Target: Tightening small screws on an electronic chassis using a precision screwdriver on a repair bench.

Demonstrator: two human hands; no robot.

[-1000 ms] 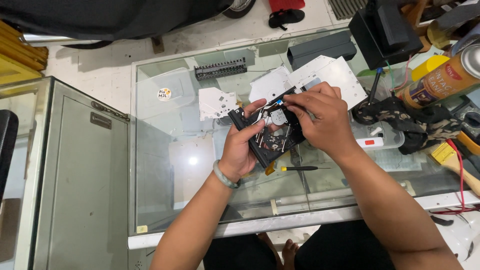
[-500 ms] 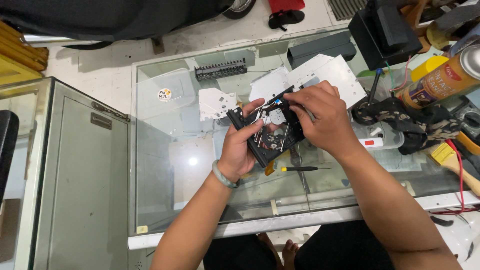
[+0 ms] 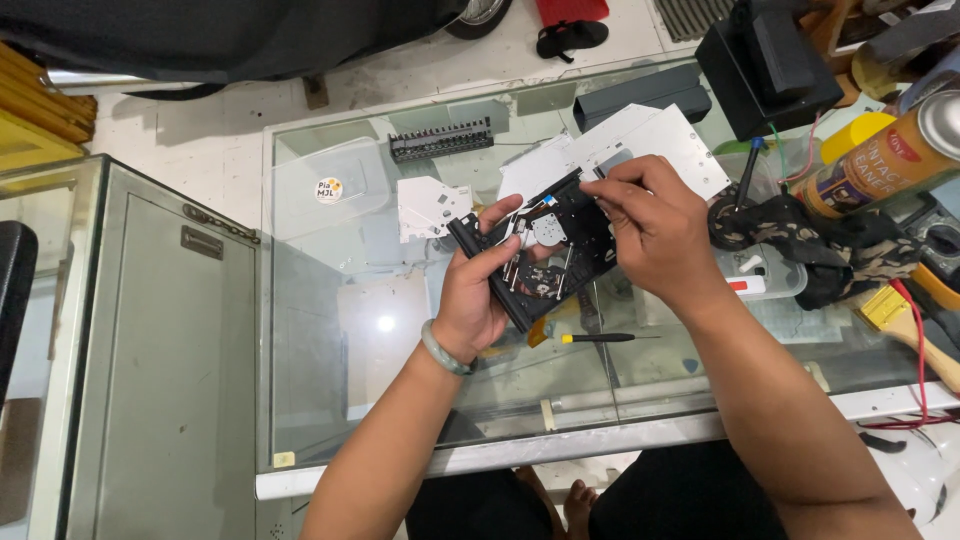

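My left hand (image 3: 482, 290) grips a black opened disc-drive mechanism (image 3: 545, 250) by its near-left corner, holding it tilted above the glass counter (image 3: 330, 330). A round silver spindle hub and thin metal rails show inside it. My right hand (image 3: 655, 228) rests on the drive's far right side, its fingertips pinched at the top edge near a small blue and white part. What those fingers pinch is too small to tell. A jade-coloured bangle sits on my left wrist.
A small screwdriver with a yellow and black handle (image 3: 600, 338) lies on the glass just below the drive. White metal cover plates (image 3: 655, 140) and a smaller plate (image 3: 430, 207) lie behind. A spray can (image 3: 880, 160), camouflage cloth (image 3: 800, 235) and brush (image 3: 915, 325) crowd the right.
My right hand's fingers have shifted slightly along the drive's top edge. The left hand keeps its hold and the drive stays in the same place.
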